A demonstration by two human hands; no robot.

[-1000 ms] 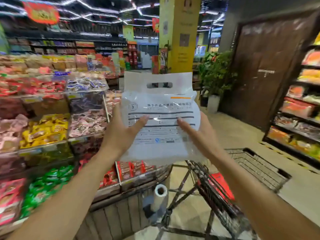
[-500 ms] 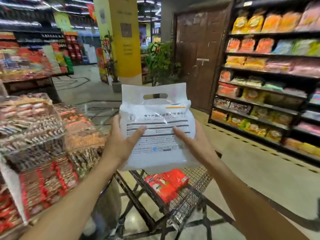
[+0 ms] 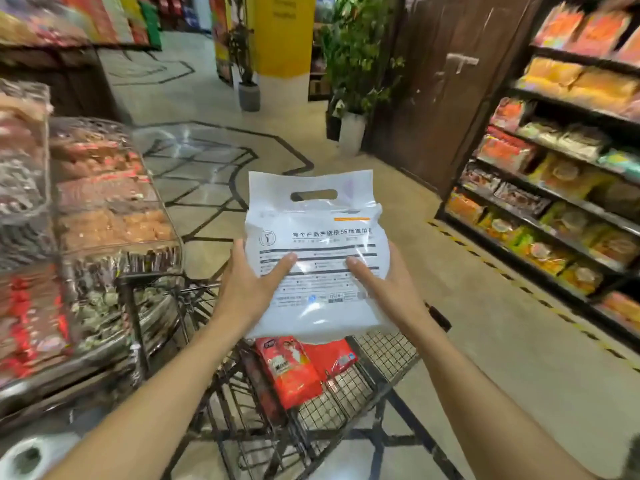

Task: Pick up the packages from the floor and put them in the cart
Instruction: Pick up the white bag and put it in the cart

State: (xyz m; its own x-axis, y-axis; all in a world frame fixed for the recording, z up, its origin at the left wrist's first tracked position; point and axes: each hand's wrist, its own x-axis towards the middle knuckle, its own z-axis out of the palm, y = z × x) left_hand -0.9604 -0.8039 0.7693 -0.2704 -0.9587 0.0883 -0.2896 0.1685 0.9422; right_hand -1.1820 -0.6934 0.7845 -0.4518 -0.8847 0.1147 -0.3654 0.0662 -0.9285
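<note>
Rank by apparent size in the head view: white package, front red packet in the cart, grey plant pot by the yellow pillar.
1. white package, held by the left hand and right hand
2. front red packet in the cart
3. grey plant pot

The pot stands far off, so its true size is unsure.

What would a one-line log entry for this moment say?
hands: left, right grip white plastic package with handle slot | position: above black wire cart | cart holds: red snack packets | step: not yet placed
</note>
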